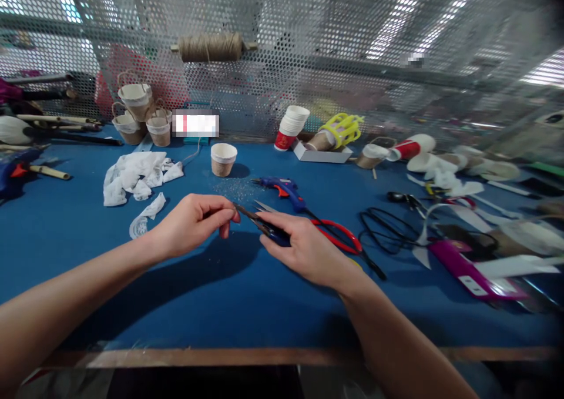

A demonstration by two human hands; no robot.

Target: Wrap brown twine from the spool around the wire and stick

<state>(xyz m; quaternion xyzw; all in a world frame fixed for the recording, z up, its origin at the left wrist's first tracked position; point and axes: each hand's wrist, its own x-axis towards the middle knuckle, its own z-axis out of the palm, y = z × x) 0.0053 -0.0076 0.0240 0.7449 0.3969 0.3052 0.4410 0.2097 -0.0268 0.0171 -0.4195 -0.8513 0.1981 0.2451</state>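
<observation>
My left hand (194,223) hovers over the blue table (211,293) with its fingers pinched together on something too small to make out. Just to its right, my right hand (304,249) grips a small pair of snips (259,224), whose dark blades point left toward the left fingertips. A blue glue gun (282,188) lies just beyond the hands. Red-handled scissors (337,235) lie beside my right hand. A paper cup wrapped in twine (223,159) stands behind them.
White lace scraps (136,178) lie at the left. Twine-wrapped cups (138,114) and a stack of paper cups (291,127) stand by the perforated metal screen, which carries a twine spool (210,47). Black scissors (388,231), a pink box (471,272) and clutter fill the right.
</observation>
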